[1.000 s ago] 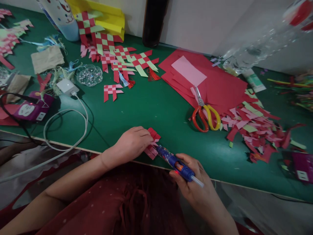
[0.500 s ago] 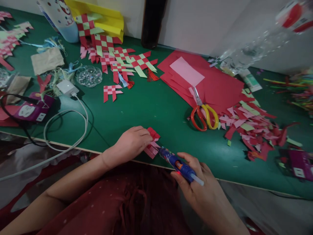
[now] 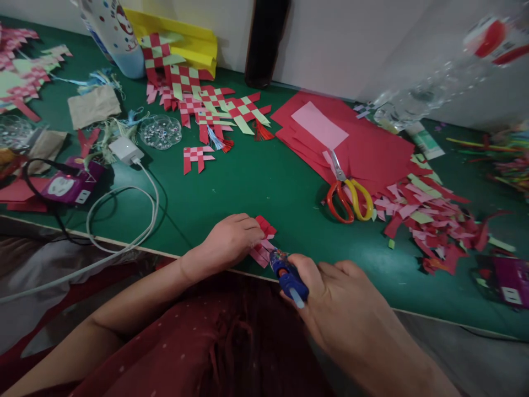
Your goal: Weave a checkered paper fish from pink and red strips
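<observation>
My left hand (image 3: pixel 236 241) rests at the table's front edge with its fingers closed on a red and pink woven paper piece (image 3: pixel 262 256), whose strips stick out to the right. The fingertips cover part of it. My right hand (image 3: pixel 334 298) is wrapped round a blue hot glue gun (image 3: pixel 288 274), a clear glue stick poking out of its rear. The gun's nozzle points at the pink strips; whether it touches them I cannot make out. Beyond my hands lies a small finished-looking red and pink paper fish (image 3: pixel 197 158).
Red and yellow scissors (image 3: pixel 349 198) lie on red paper sheets (image 3: pixel 372 149), beside a heap of paper scraps (image 3: pixel 430 215). Woven paper fish (image 3: pixel 185 80), a dish of small beads (image 3: pixel 160 132), a white charger (image 3: pixel 125 150) with its cable, and a tilted plastic bottle (image 3: pixel 430 85) stand around.
My right hand has turned the glue gun, so its rear end swung left and toward me. My left hand stays on the paper piece. The whole view has shifted slightly.
</observation>
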Demonstrator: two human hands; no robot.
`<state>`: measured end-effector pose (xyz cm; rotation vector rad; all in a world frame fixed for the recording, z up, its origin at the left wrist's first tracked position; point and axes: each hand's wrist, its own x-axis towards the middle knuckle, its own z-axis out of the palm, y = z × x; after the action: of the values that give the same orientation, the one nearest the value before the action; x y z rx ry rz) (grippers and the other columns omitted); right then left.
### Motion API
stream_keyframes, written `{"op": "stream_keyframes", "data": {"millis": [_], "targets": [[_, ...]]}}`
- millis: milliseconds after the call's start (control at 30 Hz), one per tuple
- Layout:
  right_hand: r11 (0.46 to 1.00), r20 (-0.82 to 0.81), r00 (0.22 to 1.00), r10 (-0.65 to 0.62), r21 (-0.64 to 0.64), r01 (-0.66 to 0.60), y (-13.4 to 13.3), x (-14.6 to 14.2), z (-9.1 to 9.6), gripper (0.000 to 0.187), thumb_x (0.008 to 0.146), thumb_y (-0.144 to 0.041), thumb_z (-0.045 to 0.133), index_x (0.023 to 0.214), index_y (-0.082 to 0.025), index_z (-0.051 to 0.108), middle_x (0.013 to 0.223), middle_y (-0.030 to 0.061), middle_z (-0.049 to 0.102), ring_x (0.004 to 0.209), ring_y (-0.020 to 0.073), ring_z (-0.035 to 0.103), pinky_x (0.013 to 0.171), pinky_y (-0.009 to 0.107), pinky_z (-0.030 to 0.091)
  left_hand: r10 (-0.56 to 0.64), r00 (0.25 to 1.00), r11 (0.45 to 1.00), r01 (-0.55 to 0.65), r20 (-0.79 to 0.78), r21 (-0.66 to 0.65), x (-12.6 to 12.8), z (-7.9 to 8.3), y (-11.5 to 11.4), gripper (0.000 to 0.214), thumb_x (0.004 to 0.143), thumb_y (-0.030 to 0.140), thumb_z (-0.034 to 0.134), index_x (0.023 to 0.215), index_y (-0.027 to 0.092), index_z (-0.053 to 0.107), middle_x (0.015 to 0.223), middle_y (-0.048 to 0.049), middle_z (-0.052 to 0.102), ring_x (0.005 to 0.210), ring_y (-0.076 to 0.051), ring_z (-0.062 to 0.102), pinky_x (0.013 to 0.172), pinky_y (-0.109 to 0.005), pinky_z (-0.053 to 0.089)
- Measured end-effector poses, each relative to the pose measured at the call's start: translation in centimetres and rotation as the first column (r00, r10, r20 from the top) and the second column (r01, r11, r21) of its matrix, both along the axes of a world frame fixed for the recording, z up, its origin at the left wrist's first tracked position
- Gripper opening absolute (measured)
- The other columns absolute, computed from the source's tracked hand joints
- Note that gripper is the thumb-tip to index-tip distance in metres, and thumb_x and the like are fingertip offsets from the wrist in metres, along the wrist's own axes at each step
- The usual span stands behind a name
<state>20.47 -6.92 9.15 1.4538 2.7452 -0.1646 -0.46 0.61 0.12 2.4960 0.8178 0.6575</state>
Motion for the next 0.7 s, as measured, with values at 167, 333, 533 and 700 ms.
{"op": "stream_keyframes", "data": {"millis": [167, 333, 533, 700], "targets": [[0.99, 0.023, 0.991, 0.129, 0.048, -0.13, 0.3, 0.9, 1.2, 0.029, 0.087, -0.011, 0.04, 0.113, -0.015, 0.052, 0.082, 0.0053, 0.069, 0.06, 0.0181, 0.06, 0.063, 0.036, 0.031, -0.017, 1.0, 0.999, 0.016, -0.026, -0.047, -0.2, 0.0, 0.0, 0.031, 0.1, 0.023, 0.038, 0.089, 0.016, 0.066, 0.091, -0.0058, 0.068, 0.085, -0.018, 0.061, 0.081, -0.031, 0.046], [0.97, -0.047, 0.983, -0.178, 0.157, 0.183, 0.1, 5.5, 0.9, 0.041, 0.098, -0.043, 0.036, 0.127, -0.016, 0.048, 0.105, 0.0125, 0.069, 0.075, 0.0237, 0.066, 0.068, 0.037, 0.045, -0.033, 0.998, 0.998, 0.031, -0.05, -0.048, -0.4, 0.4, 0.0, 0.025, 0.099, 0.021, 0.042, 0.1, 0.017, 0.067, 0.096, -0.0054, 0.068, 0.089, -0.018, 0.061, 0.084, -0.032, 0.046], [0.742, -0.011, 0.767, -0.642, 0.243, 0.625, 0.3, 10.5, -5.0, 0.07, 0.095, -0.058, 0.028, 0.144, -0.009, 0.036, 0.116, 0.0235, 0.064, 0.099, 0.0393, 0.062, 0.08, 0.055, 0.049, -0.077, 0.99, 0.997, 0.079, -0.119, 0.014, -0.7, 1.0, 0.0, 0.025, 0.099, 0.018, 0.042, 0.103, 0.017, 0.067, 0.097, -0.005, 0.069, 0.091, -0.017, 0.061, 0.088, -0.031, 0.048], [0.733, -0.064, 0.754, -0.654, 0.19, 0.653, -0.4, 11.8, -8.3, 0.07, 0.092, -0.056, 0.043, 0.146, -0.011, 0.037, 0.118, 0.0244, 0.061, 0.107, 0.044, 0.057, 0.08, 0.062, 0.048, -0.166, 0.967, 0.974, 0.192, -0.195, 0.121, -1.0, 0.9, 0.0, 0.023, 0.099, 0.017, 0.043, 0.104, 0.017, 0.066, 0.105, -0.005, 0.07, 0.101, -0.018, 0.061, 0.091, -0.035, 0.049]]}}
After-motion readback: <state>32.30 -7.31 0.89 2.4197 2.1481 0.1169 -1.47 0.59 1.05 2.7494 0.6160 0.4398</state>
